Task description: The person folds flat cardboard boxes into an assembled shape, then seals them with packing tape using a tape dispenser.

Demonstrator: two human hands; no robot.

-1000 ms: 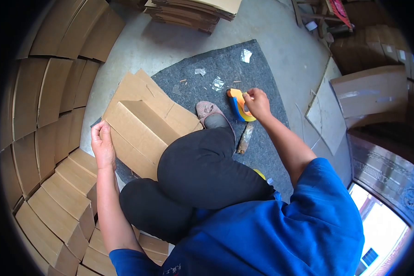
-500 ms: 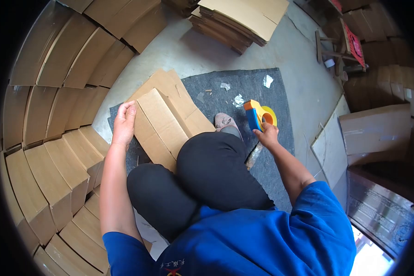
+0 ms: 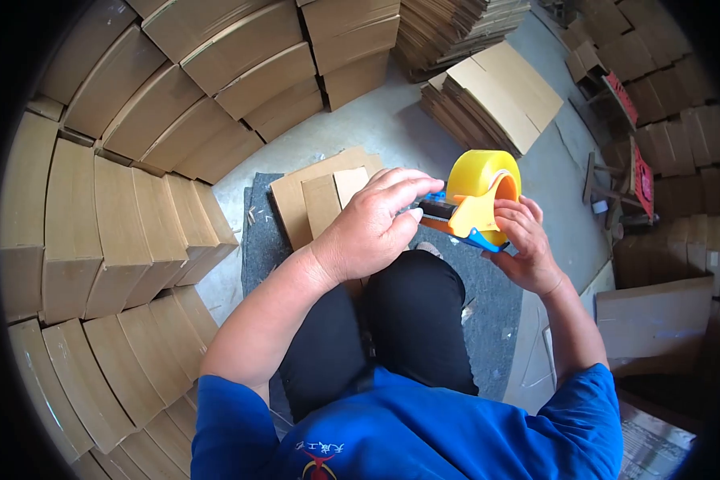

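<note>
A yellow-orange and blue tape dispenser (image 3: 474,218) with a roll of yellow tape (image 3: 470,170) is raised above my knees. My right hand (image 3: 526,244) is closed around its rear side, fingers reaching into the roll's opening. At the front end, beside the dark roller, the thumb and fingers of my left hand (image 3: 372,220) are closed on the dispenser; whether they pinch a tape end is hidden. Below and beyond the left hand stands a cardboard box (image 3: 322,206), partly covered by that hand and forearm. Flat cardboard (image 3: 286,198) lies under the box.
Stacked cartons (image 3: 128,256) wall in the left side. A pile of flattened cardboard (image 3: 508,88) stands ahead on the concrete floor. The dark mat (image 3: 496,336) lies under my feet. Stools with red tops (image 3: 642,176) and more cartons are at the right.
My left hand has left the box and come to the dispenser's front end. My right hand has lifted and turned the dispenser toward the middle. The view has shifted.
</note>
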